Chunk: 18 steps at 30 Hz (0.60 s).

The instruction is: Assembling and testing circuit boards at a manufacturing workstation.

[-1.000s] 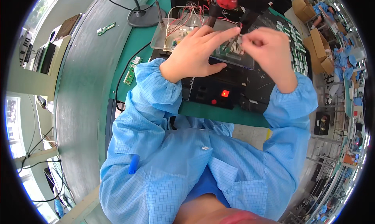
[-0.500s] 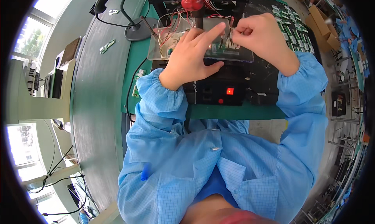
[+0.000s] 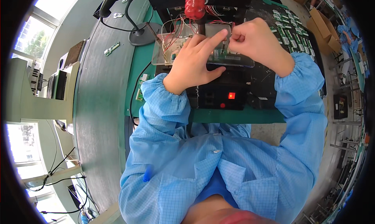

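My left hand (image 3: 190, 64) is spread over a clear plastic plate (image 3: 244, 62) on a black test fixture, fingers apart, its index fingertip close to my right fingertips. My right hand (image 3: 261, 43) is closed in a pinch above the plate's right side, beside thin wires. Whatever sits between its fingertips is too small or hidden to name. Partly under the hands lies a green circuit board (image 3: 221, 56). A red ribbed handle (image 3: 194, 4) on a dark post stands just beyond my left fingers. Red and white wires (image 3: 170, 39) run across the plate's left part.
A lit red switch (image 3: 231, 95) glows on the fixture's front. Many small circuit boards (image 3: 291, 32) lie in rows on a black mat at right. At left are a scanner stand (image 3: 141, 37), a black cable (image 3: 134, 87) and two loose circuit boards (image 3: 112, 49) (image 3: 142, 87).
The whole view has shifted slightly, so the bench appears lower. My right fingertips have come a little nearer to me and toward the left index finger; my left hand keeps its spread pose.
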### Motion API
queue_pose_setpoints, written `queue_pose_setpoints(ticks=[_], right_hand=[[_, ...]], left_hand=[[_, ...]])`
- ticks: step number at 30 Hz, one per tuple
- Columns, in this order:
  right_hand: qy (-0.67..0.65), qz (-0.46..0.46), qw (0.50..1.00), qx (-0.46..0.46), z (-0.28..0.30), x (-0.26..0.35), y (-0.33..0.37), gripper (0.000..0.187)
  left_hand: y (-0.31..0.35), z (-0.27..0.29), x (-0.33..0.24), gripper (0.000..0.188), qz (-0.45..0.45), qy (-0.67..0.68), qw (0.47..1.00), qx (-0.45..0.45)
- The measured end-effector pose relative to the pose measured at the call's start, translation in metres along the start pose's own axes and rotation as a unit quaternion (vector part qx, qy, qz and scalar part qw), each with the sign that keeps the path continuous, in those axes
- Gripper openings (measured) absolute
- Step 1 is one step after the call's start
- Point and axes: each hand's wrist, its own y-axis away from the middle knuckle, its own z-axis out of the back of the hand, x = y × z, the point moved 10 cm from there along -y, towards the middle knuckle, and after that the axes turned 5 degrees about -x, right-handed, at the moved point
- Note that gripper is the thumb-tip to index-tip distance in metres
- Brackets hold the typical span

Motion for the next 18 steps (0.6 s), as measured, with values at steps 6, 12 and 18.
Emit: queue_pose_setpoints(ticks=[6, 12, 18], right_hand=[[0.001, 0.008, 1.0, -0.01, -0.002, -0.001, 0.001, 0.011], [-0.013, 0.0, 1.0, -0.015, 0.003, -0.003, 0.001, 0.014], [-0.027, 0.022, 0.999, -0.031, 0.01, 0.009, 0.004, 0.012]], left_hand=[[-0.002, 0.004, -0.004, 0.099, -0.022, -0.013, 1.0, -0.01], [-0.003, 0.001, -0.002, 0.099, -0.021, -0.012, 1.0, -0.009], [-0.001, 0.007, -0.001, 0.089, 0.002, 0.029, 0.999, -0.037]])
